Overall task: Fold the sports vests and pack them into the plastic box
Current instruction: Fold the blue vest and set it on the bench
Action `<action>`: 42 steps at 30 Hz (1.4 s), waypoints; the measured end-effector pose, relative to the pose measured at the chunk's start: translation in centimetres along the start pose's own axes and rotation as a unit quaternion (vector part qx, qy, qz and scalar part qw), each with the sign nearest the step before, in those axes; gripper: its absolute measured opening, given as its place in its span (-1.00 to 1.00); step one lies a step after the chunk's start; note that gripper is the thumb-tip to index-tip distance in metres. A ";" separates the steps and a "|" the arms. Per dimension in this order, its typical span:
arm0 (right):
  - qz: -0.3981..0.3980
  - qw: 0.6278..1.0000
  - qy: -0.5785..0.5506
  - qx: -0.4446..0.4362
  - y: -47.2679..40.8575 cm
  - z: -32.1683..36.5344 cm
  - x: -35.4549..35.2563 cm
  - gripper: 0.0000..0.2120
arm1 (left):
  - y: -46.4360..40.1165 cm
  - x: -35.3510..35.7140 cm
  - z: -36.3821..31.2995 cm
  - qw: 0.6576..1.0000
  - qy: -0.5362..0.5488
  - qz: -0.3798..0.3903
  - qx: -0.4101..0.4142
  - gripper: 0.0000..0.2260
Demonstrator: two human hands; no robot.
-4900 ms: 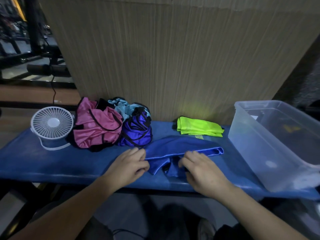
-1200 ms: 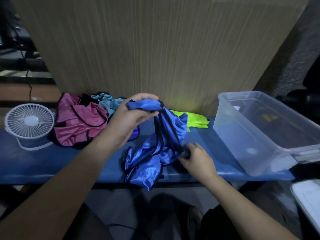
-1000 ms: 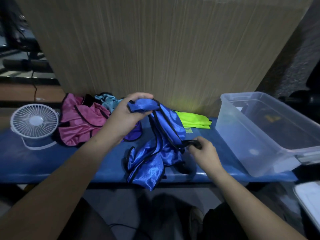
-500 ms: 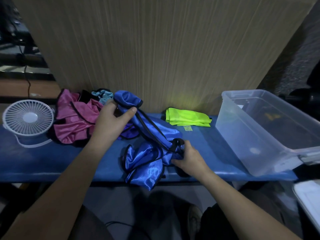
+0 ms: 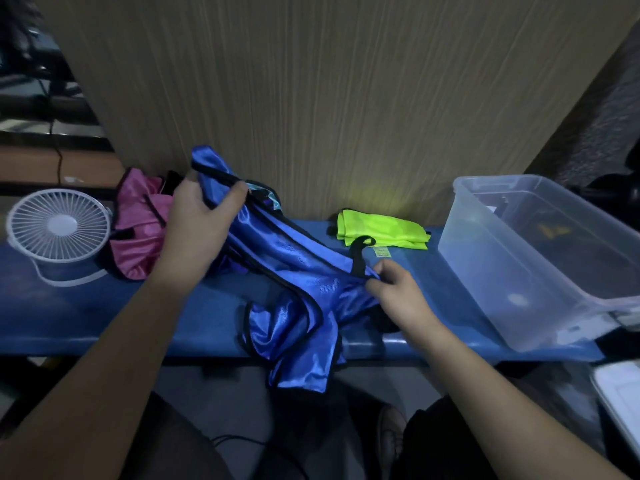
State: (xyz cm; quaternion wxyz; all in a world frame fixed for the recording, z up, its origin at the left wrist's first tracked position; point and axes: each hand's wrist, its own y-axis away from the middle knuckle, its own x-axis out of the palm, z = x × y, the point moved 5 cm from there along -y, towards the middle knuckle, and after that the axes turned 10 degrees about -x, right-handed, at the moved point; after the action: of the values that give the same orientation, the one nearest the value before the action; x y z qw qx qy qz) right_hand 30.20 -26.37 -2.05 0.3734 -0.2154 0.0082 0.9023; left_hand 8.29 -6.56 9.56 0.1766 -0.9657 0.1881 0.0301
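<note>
A shiny blue vest (image 5: pixel 291 271) with black trim stretches across the blue bench (image 5: pixel 69 313), its lower part hanging over the front edge. My left hand (image 5: pixel 197 220) grips its upper end, raised near the wall. My right hand (image 5: pixel 394 292) pinches the vest's right edge by a black strap loop. A folded neon yellow vest (image 5: pixel 384 228) lies at the back by the wall. A crumpled pink vest (image 5: pixel 138 230) sits at the left, with a light blue one (image 5: pixel 266 194) barely showing behind the blue vest. The clear plastic box (image 5: pixel 485 271) stands at the right end.
A small white fan (image 5: pixel 57 226) stands at the bench's left end. A wooden panel (image 5: pixel 329 98) rises right behind the bench. A white object (image 5: pixel 620 396) lies at the lower right, below the box. My legs are under the bench's front edge.
The blue vest was unfolded from a flat bundle and lifted. In the last half second my hands moved apart, stretching it between them; my right hand slid right to the strap loop.
</note>
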 end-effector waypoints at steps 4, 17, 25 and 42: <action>0.022 0.994 -0.104 0.016 -0.1 2.5 -1.9 -0.73 | -1.1 -1.6 -2.9 0.999 -0.010 -0.005 0.044 -0.93; 0.100 0.957 0.213 -0.168 0.1 8.6 -5.6 -0.83 | -0.6 -4.2 -8.6 0.996 0.007 -0.037 0.084 -0.87; -0.014 0.907 0.348 -0.235 -1.1 7.7 -4.8 -0.84 | -0.8 -3.4 -8.0 0.998 0.017 -0.019 0.063 -0.89; 0.011 0.779 0.555 -0.292 -8.4 2.7 3.6 -0.85 | -1.5 1.4 2.9 0.997 0.020 0.077 -0.023 -0.53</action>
State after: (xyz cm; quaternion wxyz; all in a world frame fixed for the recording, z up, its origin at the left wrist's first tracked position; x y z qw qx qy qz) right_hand 32.63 -17.44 0.20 0.2141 -0.7772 -0.0473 0.5899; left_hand 10.18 -4.75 7.17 0.1481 -0.9524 0.2648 0.0289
